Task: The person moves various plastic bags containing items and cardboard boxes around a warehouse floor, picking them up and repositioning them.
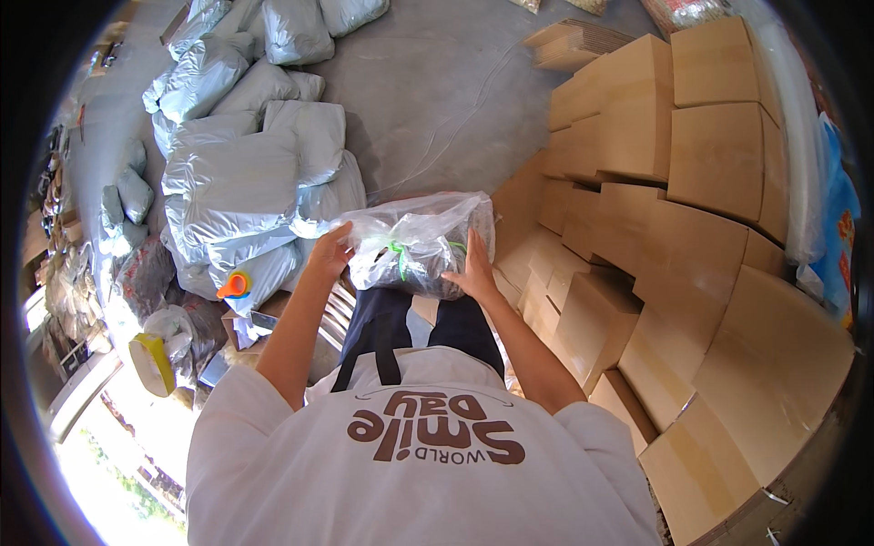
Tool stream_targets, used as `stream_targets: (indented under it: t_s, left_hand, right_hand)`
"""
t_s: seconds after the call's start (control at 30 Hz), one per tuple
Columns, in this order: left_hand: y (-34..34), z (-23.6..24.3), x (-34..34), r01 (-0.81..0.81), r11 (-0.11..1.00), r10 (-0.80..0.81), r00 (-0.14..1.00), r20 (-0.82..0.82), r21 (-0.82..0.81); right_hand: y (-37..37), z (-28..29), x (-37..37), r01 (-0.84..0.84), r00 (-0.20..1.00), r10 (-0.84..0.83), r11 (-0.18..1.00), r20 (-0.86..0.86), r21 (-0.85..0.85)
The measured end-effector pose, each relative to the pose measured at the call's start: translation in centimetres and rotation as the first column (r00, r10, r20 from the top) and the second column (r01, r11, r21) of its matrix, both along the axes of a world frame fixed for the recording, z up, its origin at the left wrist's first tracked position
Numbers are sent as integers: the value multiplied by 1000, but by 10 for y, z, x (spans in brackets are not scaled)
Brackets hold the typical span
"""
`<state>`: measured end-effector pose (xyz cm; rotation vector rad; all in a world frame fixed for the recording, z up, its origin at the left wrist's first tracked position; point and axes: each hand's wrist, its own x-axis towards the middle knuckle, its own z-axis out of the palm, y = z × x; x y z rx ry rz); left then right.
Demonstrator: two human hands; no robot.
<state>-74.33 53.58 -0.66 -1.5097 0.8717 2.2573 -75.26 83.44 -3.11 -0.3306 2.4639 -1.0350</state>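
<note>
In front of my thighs is a clear plastic bag (pixel 378 227) with dark contents, tied at its near side with a bright green tie (pixel 397 248). My left hand (pixel 331 252) grips the bag's left edge, fingertips at the plastic. At the right end, my right hand (pixel 472 268) presses against the bag, its thumb pointing inward and its fingers up along the side. Between them the two hands hold the bag. What exactly lies inside cannot be made out through the wrinkled plastic.
Silver-grey packed bags (pixel 232 173) are piled on the left. Stacked brown cardboard boxes (pixel 715 150) rise along the right, with flat cardboard (pixel 574 41) behind them. An orange-rimmed tape roll (pixel 235 286) and a yellow-edged object (pixel 153 364) are at lower left. Grey floor (pixel 437 91) lies ahead.
</note>
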Motion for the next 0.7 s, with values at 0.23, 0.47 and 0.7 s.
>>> stream_targets:
  t_s: [0.23, 0.47, 0.7]
  left_hand:
    - [-2, 15, 5, 70, 998, -70, 996, 52, 0]
    - [-30, 1, 38, 328, 944, -325, 944, 63, -47]
    - [-61, -74, 100, 406, 914, -403, 911, -90, 11]
  right_hand:
    - [-49, -24, 7, -37, 998, 41, 996, 38, -84]
    - [-44, 1, 61, 304, 950, -300, 951, 85, -50]
    - [-60, 18, 152, 409, 891, -427, 902, 154, 136]
